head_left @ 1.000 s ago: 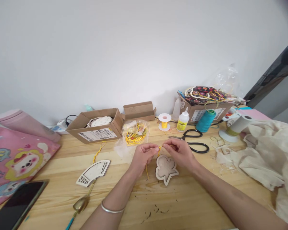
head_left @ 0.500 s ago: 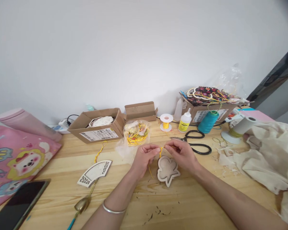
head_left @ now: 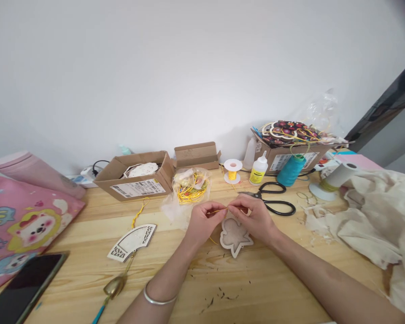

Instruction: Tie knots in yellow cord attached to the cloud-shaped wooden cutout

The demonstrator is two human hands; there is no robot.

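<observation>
Both hands meet fingertip to fingertip over the middle of the wooden table. My left hand [head_left: 204, 221] pinches a thin yellow cord [head_left: 219, 210], its loose end trailing down toward the table. My right hand [head_left: 254, 217] is closed in a pinch on the same cord, close to the left fingertips. Just below the fingers lies a pale flower-shaped wooden piece [head_left: 235, 238] with a raised rim; the right fingers cover part of its top. Where the cord joins this piece is hidden by the fingers.
Black-handled scissors [head_left: 277, 208] lie beyond my right hand, near a glue bottle [head_left: 258, 169], a yellow thread spool [head_left: 232, 172] and a teal thread cone [head_left: 291, 171]. At left are a fan-shaped piece [head_left: 132, 243], a spoon [head_left: 114, 285] and a phone [head_left: 23, 288]. Cream cloth [head_left: 371, 220] lies right.
My fingertips have come together, and the right hand has moved slightly left. The yellow loops that hung between the hands are now mostly covered. The flower-shaped piece has shifted slightly up.
</observation>
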